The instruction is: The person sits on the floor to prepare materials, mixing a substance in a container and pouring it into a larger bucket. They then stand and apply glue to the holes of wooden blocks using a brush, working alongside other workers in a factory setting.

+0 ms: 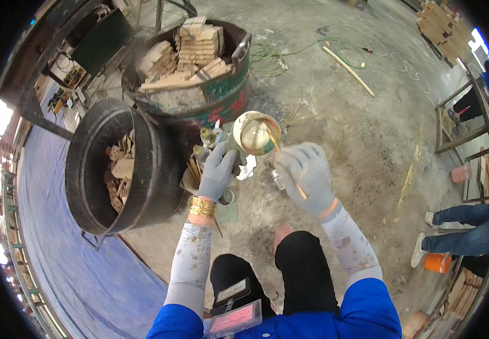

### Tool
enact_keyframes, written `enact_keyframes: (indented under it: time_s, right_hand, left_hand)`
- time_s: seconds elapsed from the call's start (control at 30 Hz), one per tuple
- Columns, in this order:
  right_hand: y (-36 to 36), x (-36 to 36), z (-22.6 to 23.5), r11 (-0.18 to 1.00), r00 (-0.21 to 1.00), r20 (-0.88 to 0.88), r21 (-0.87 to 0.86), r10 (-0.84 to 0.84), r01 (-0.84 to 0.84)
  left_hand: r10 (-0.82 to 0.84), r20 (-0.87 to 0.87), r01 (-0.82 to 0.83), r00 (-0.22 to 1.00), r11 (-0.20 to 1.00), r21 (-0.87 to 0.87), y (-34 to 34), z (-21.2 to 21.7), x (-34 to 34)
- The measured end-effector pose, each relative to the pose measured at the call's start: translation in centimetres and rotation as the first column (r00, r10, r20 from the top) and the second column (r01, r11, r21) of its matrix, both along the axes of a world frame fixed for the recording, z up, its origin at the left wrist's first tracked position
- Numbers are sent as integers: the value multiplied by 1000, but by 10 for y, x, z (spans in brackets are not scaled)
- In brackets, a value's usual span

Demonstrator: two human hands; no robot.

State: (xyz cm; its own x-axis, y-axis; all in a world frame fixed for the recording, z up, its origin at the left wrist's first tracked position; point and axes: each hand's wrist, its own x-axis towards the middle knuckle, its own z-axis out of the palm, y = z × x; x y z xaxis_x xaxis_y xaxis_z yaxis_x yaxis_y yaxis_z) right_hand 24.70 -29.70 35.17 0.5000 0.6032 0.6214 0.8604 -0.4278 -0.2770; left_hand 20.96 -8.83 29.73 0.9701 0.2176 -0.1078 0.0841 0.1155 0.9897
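1. The left hand [217, 174], in a grey glove, was curled at the near left side of the cup [240, 127] and seemed to have hold of it, though the fingers' exact grip was partly hidden
2. The right hand [306, 174], also gloved, was closed around a thin stick [275, 142], with one end poking out below the fingers and the other reaching into the cup
3. The cup was in front of the body, off the floor and tilted so that its mouth faced the camera, with pale paste [253, 137] inside
4. As for progress, the paste was already in the cup and the stick already at it; the paste looked uneven, whiter in one patch, so the stirring seemed partway rather than finished, but how much was left could not be told
5. Beyond the hands, wood blocks [200, 48] were heaped in a big tub [213, 93], and more wood pieces [123, 169] lay in a black bucket [159, 164]; any paste on them was too small to make out
6. A crumpled white tissue [248, 168] showed just below the cup
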Motion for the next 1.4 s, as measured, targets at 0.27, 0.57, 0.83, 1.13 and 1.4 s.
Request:
enact_keyframes:
  time_s: [0.27, 0.57, 0.83, 1.13, 1.4]
  right_hand:
    - [-56, 40, 183, 976, 973, -83, -4, -217, 217]
    - [-150, 16, 349, 894, 922, -229, 259, -311, 366]
    - [-226, -97, 389, 656, 624, -320, 9, -713, 755]
    - [-266, -292, 393, 183, 254, -332, 230, -908, 956]
    - [-321, -448, 388, -228, -109, -341, 334, -934, 915]
  left_hand:
    - [-125, -27, 126, 992, 991, 32, -50, 181, 76]
    - [-232, 30, 227, 972, 965, 132, -142, 334, 130]
    - [-667, -79, 672, 741, 733, 110, -265, 387, 55]
    - [-980, -127, 984, 154, 163, -70, -392, 400, -74]
    - [-895, -307, 927, -323, -364, 87, -538, 409, -200]
